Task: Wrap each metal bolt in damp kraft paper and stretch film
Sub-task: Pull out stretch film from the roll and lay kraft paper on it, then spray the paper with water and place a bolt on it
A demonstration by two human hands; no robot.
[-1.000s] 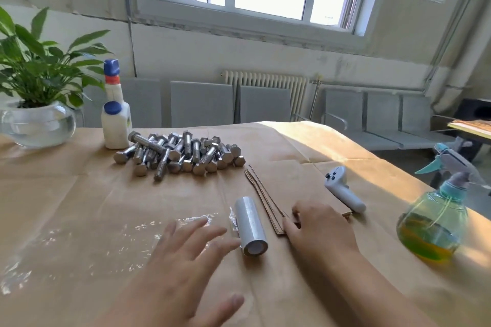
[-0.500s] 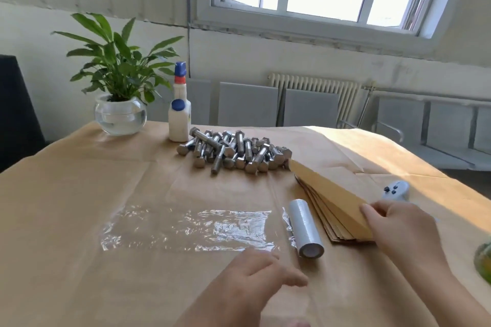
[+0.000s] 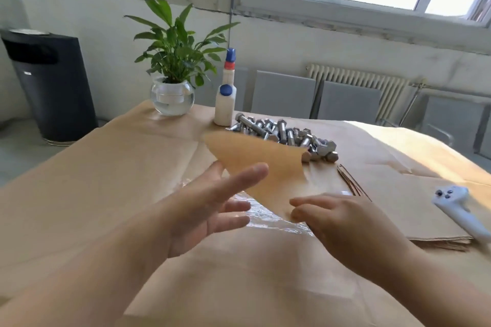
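Observation:
My right hand (image 3: pixel 345 223) pinches the near corner of a brown kraft paper sheet (image 3: pixel 265 164) and holds it in the air over the table's middle. My left hand (image 3: pixel 210 207) is open with fingers spread, just left of and under the sheet, close to its edge. A flat piece of stretch film (image 3: pixel 268 216) lies on the table below the sheet, mostly hidden by it and by my hands. A pile of metal bolts (image 3: pixel 287 137) lies behind the sheet. A stack of kraft paper sheets (image 3: pixel 393 210) lies to the right. The film roll is hidden.
The table (image 3: pixel 106 180) is covered in brown paper. A white bottle with a blue cap (image 3: pixel 225 98) and a plant in a glass bowl (image 3: pixel 172 90) stand at the far edge. A white controller (image 3: pixel 459 210) lies at the right. A black bin (image 3: pixel 47 85) stands at the left.
My right hand has lifted one kraft sheet off the stack and carried it left over the film. My left hand has risen and opened toward it. The view has swung left.

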